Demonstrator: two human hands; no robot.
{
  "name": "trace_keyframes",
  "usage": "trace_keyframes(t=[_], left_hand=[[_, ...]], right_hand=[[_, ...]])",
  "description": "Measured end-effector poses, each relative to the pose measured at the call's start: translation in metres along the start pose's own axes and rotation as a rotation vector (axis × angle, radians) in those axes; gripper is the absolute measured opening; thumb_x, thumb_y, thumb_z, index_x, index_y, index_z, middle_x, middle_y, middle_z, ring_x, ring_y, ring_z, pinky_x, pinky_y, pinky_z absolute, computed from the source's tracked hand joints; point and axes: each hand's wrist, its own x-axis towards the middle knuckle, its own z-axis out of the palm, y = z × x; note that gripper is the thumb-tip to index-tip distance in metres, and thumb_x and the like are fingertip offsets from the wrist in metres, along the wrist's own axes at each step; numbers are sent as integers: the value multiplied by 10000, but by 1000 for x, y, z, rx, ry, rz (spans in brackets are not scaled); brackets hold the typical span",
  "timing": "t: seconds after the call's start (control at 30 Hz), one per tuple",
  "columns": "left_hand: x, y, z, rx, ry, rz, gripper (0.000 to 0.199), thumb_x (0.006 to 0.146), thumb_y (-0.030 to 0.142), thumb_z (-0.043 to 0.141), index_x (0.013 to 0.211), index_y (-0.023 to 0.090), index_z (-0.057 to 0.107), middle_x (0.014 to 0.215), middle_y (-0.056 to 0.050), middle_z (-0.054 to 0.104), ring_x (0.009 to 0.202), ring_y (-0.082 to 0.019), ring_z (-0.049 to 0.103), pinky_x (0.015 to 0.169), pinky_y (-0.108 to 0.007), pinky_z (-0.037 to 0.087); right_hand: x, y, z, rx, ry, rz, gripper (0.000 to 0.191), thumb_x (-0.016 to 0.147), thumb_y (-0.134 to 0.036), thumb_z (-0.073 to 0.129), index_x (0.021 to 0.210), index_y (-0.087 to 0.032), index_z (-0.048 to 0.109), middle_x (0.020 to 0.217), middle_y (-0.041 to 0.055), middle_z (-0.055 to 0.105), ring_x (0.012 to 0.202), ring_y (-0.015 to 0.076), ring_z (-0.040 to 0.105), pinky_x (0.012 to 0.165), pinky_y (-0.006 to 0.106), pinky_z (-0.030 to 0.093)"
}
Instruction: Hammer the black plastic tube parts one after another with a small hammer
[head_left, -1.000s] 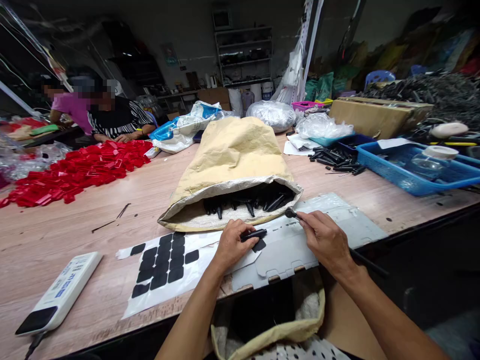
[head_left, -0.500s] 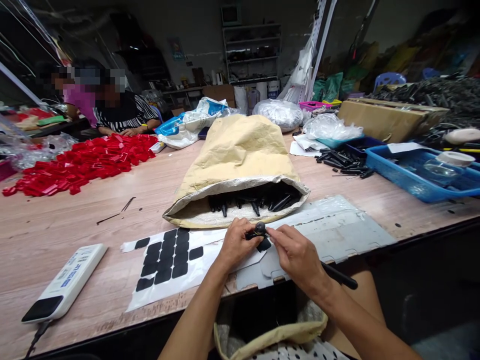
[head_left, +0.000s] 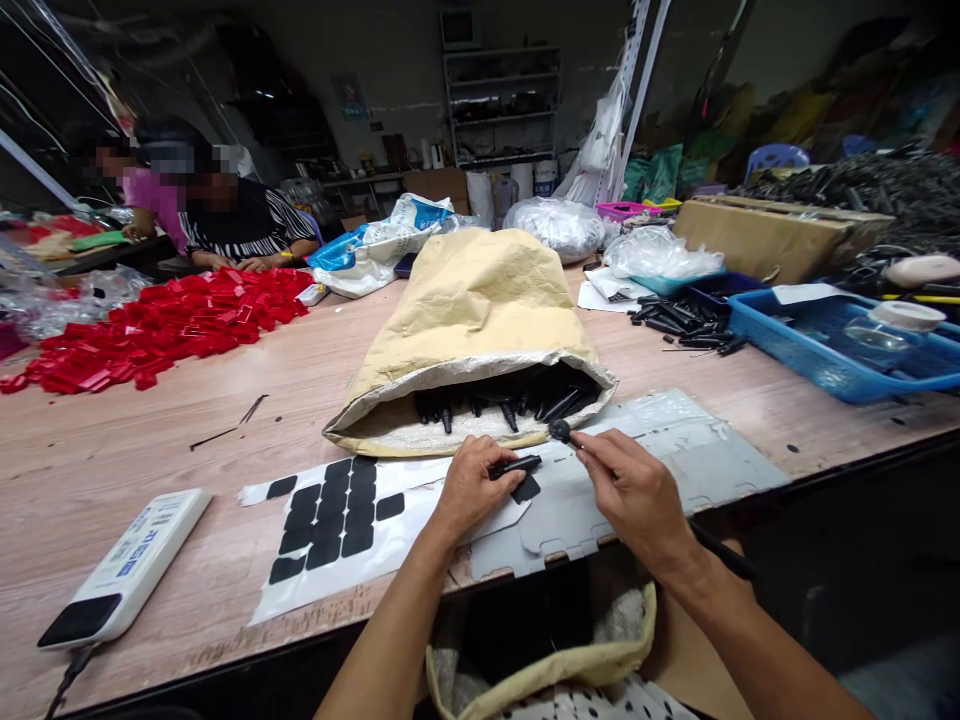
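Left hand [head_left: 469, 485] curled shut around a black tube [head_left: 526, 463], apparently steadying it with one end bared.
Right hand [head_left: 641, 495] pinches a round-headed black piece [head_left: 559, 431] just beside that end, over the grey board [head_left: 675, 430]; beyond, the yellow sack [head_left: 480, 310] gapes towards both hands, probably for easy reach.

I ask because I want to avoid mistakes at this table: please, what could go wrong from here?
The right hand holds the round-headed tool close to the sack, so it might catch the sack's rim. Black parts lie near the sack's open mouth; a bump could perhaps slide some out. The left hand holds a black tube just over a black patch, which might shift if brushed.
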Motion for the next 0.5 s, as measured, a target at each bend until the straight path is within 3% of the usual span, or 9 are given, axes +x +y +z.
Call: trace_keyframes(t=[0.13,0.3,0.5], left_hand=[[0,-1,-2,-5,-26,-7,116,868,299,717,943,240,783,853,-35,651,906,-227,529,833,-358,403],[0,-3,-3,0,-59,0,180,938,333,626,987,249,778,887,-38,646,928,-227,529,858,-369,394],[1,-3,-3,18,-76,0,238,983,364,560,1014,256,770,891,-35,642,927,-221,524,852,-367,388]], right_hand=[[7,37,-11,-163,-2,5,269,971,-233,532,1161,-244,723,936,36,713,921,205,648,818,334,500],[6,82,-11,-279,-54,-66,229,949,-237,559,1081,-242,746,895,37,696,878,216,607,800,348,470],[3,92,-7,-249,-54,-58,235,937,-249,574,1102,-245,741,917,37,690,887,211,592,803,343,464]])
